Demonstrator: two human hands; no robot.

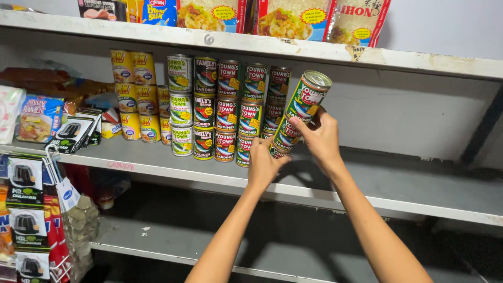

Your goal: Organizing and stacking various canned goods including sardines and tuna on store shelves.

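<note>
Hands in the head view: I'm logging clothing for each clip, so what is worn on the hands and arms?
Nothing is worn. The left hand and right hand are bare, without gloves, rings or a watch in view. Both forearms are bare too, no sleeves reaching as far as the picture shows.

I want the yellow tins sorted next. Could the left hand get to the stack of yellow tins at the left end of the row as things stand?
Probably not right away. The left hand has its grip on the bottom of a tilted stack of green sardine cans, shared with the right hand. The yellow tins stand open at the shelf front.
</note>
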